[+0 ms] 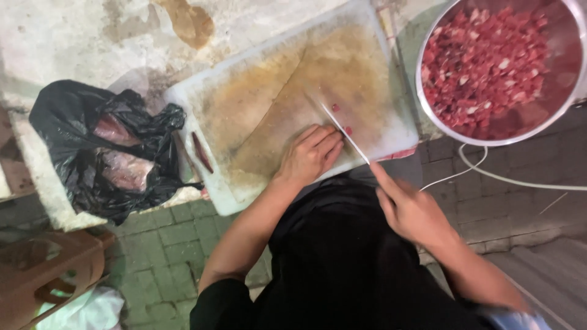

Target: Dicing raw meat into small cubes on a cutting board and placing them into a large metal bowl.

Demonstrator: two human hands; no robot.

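My left hand (309, 156) lies flat, palm down, on the near edge of a stained white cutting board (257, 104). Just off the board's near right corner, my right hand (409, 211) grips a knife (339, 125), forefinger along its spine. The thin blade slants up and left over the board, right beside my left fingers. Two small red meat bits (348, 130) lie by the blade. At the top right stands a steel bowl (422, 91), filled with diced red meat (483, 61).
A black plastic bag (73, 122) with slabs of raw meat lies left of the board. A dark strip (202, 153) rests on the board's left edge. A brown stool (43, 275) is at the lower left, above brick paving. A white cable (489, 174) runs below the bowl.
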